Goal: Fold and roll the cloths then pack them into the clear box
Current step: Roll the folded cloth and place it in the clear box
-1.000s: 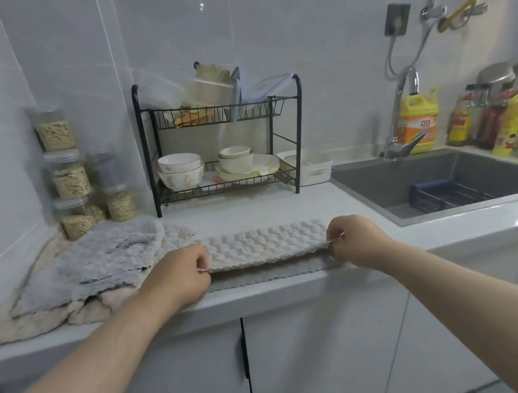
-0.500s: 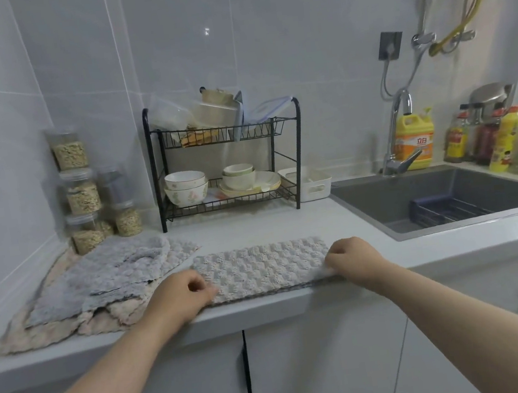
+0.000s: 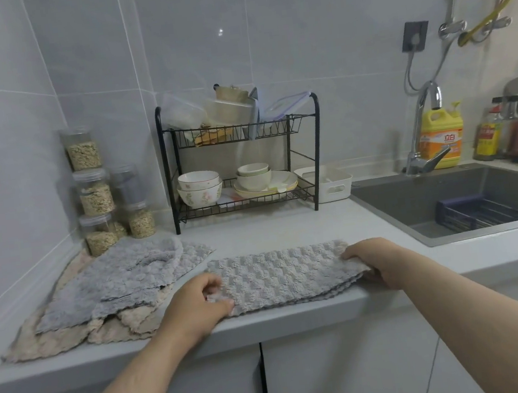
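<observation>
Now: left hand [image 3: 196, 305], cloth [image 3: 280, 275], right hand [image 3: 381, 259].

— What's on the white countertop [image 3: 287, 228]?
— Folded grey cloth [image 3: 280, 275] at six o'clock, heap of cloths [image 3: 109, 289] at nine, grain jars [image 3: 94, 197] at ten, black dish rack [image 3: 237, 133] at twelve, white basket [image 3: 334, 183] at one.

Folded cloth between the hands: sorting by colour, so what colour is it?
The folded cloth is grey, checker-textured; clearest in head view.

Black dish rack [image 3: 243, 162] with bowls, grain jars [image 3: 94, 197], sink [image 3: 467, 200], yellow detergent bottle [image 3: 441, 138]
</observation>
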Tool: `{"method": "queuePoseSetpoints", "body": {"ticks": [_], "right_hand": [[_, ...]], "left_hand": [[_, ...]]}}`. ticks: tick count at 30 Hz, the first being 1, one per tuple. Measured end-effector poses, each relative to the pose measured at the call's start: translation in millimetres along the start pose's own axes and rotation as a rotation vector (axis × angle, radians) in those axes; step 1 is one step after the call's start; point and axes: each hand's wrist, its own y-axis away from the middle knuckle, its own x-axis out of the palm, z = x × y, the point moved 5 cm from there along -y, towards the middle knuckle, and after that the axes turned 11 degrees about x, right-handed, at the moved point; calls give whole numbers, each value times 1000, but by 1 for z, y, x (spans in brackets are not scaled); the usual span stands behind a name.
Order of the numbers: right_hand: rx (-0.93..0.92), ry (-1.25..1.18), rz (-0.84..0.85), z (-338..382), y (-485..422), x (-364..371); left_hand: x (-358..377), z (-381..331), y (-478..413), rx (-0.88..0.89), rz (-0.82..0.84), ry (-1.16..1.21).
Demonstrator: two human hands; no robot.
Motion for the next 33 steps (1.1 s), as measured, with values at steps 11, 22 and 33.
{"method": "queuePoseSetpoints", "body": {"ticks": [11, 22, 33], "right_hand": [[-152, 63, -10, -5, 1, -8], [9, -407, 102, 13, 0, -27], [-170, -172, -28, 65, 28, -35]], "left_hand": [[77, -70, -68, 28, 666, -217], [111, -86, -78, -10, 722, -186], [17, -22, -58, 96, 255, -565]]}}
